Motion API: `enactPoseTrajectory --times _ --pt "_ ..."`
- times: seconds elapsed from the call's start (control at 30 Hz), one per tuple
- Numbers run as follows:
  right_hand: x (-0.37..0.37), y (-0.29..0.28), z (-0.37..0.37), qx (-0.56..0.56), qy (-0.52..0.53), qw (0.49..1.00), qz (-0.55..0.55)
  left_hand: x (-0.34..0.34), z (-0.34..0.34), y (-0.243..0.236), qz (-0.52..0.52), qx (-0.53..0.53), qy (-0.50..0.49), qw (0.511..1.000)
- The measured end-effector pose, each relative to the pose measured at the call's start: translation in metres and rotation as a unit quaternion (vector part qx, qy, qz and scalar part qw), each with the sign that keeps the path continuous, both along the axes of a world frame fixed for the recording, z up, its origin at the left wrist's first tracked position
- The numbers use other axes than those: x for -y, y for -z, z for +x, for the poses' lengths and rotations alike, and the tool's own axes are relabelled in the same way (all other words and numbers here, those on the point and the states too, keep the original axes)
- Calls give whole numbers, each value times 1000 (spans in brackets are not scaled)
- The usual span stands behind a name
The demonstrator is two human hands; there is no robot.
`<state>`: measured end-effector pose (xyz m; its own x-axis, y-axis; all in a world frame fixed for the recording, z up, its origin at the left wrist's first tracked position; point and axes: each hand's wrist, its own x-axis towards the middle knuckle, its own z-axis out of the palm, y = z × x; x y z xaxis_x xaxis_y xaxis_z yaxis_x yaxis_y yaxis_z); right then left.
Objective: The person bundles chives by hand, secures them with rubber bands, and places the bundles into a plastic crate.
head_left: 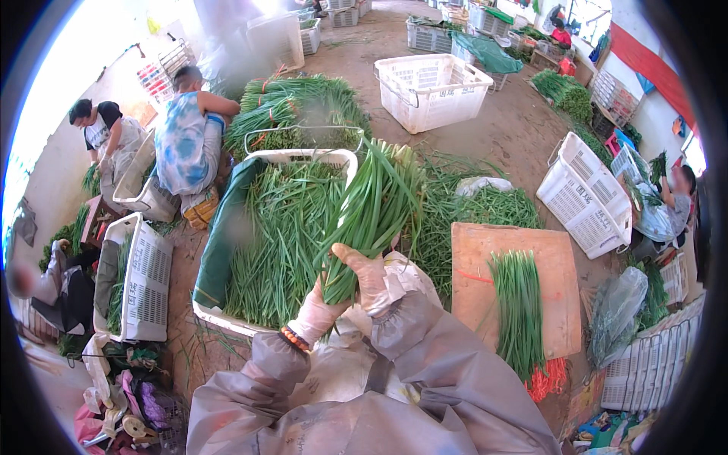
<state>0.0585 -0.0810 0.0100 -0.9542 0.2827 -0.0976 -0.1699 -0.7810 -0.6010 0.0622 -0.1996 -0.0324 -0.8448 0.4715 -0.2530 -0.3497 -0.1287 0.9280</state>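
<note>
Both hands were engaged on one bunch of long green stalks (375, 201). Left hand (317, 309): grip closed round the narrow lower end, beaded bracelet (295, 339) at the wrist. Right hand (369, 279): grip closed on the same bunch just above, thumb laid across the stalks; its other fingers were largely hidden. The bunch leaned up and rightward, overlapping the right side of a white crate (350, 158) filled with loose greens (284, 235). To the right, a second bundle (518, 303) lay on a flat board (472, 292), red strands (547, 381) near its lower end.
</note>
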Motion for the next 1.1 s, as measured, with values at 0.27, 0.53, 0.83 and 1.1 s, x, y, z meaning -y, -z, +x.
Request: enactPoseTrajectory --times 0.27,0.53,0.83,1.1 --pt "-76 25 -10 -48 70 993 -84 51 -1 -47 -83 97 201 971" --pt "-85 130 -32 183 155 964 -118 87 6 10 -152 199 163 954" --pt "-181 122 -54 99 41 966 -234 106 12 25 -118 282 132 943" --pt "-311 93 -43 -213 -76 955 -193 102 12 37 -157 318 115 928"
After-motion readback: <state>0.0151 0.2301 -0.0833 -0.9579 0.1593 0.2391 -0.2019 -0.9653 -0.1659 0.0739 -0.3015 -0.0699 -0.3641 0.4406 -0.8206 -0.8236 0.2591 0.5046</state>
